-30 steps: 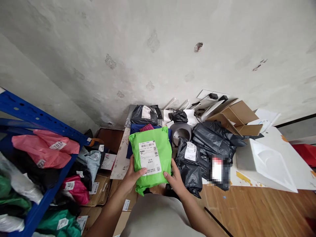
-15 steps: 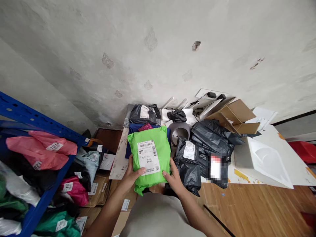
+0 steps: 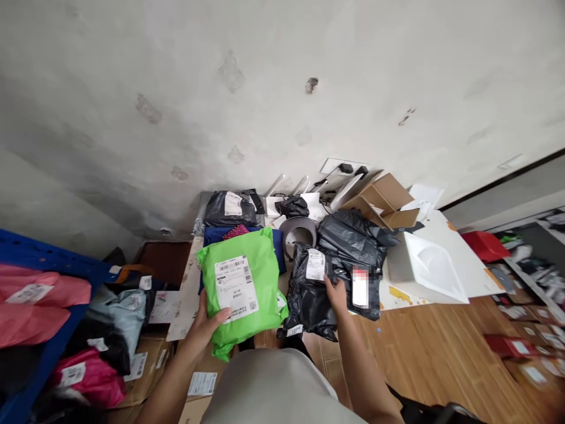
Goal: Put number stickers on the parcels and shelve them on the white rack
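My left hand (image 3: pixel 203 325) grips the lower left edge of a bright green mailer bag (image 3: pixel 251 277) with a white shipping label, thumb on the label. My right hand (image 3: pixel 336 293) has its fingers closed on a black plastic parcel (image 3: pixel 309 294) that bears a white label, lying on the table just right of the green bag. A larger black bag (image 3: pixel 353 244) lies behind it.
A dark blue parcel (image 3: pixel 212 235), a grey tape roll (image 3: pixel 296 231), an open cardboard box (image 3: pixel 382 200) and a white foam tray (image 3: pixel 430 268) sit on the table. A blue shelf (image 3: pixel 39 259) with pink and other parcels stands left. Cardboard boxes lie on the floor below.
My right hand let go of the green bag and moved right onto the black parcel. The left hand alone keeps the green bag. The view swung to the right.
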